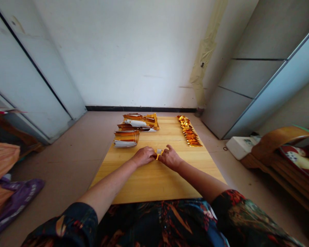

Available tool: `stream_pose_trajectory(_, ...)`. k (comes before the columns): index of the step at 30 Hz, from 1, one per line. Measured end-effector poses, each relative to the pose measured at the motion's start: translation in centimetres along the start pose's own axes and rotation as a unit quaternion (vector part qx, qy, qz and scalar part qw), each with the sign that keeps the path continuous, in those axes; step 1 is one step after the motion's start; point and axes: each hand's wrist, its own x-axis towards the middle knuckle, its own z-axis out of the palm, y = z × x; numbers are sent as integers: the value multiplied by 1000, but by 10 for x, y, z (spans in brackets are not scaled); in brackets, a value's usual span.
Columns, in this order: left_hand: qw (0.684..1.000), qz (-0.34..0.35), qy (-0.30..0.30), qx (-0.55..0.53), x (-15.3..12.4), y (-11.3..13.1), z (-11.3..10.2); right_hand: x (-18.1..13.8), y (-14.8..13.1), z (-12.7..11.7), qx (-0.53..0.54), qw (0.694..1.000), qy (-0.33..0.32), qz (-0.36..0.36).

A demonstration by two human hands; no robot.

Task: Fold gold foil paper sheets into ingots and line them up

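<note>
My left hand and my right hand meet over the middle of a wooden table. Between them is a small white-and-gold piece, partly hidden by my fingers. The fingertips of both hands are closed on its sides, and my right index finger is raised. Past my left hand lie stacks of flat, gold-brown glossy sheets, a near stack and a far stack. A white roll-like thing rests on the far one. Beyond my right hand runs a row of shiny gold folded pieces, overlapping one another.
A white wall stands behind the table. Grey cabinets rise at the right, near a white box and a wooden seat. Orange and purple bags lie on the floor at the left.
</note>
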Motion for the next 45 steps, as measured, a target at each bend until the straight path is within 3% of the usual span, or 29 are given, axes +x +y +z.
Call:
stream_pose_trajectory(12,999,-11,42,7,-4,7,2,-6,-14,12,13,999,42,24)
stream_pose_trajectory(17,997,-16,41,64,-8,13,3,-8,-12,22,28,996,81,32)
stream_pose_trajectory(26,990,-16,76,122,-9,14,13,-12,-12,23,10,995,90,39)
stream_pose_trajectory(32,989,-18,87,117,-10,13,14,-14,-3,31,63,980,109,156)
stream_pose_trajectory(38,988,-28,105,107,-9,14,16,-14,-5,34,92,970,109,199)
stream_pose_trajectory(45,988,-86,120,36,-5,11,19,-8,-10,23,113,958,49,259)
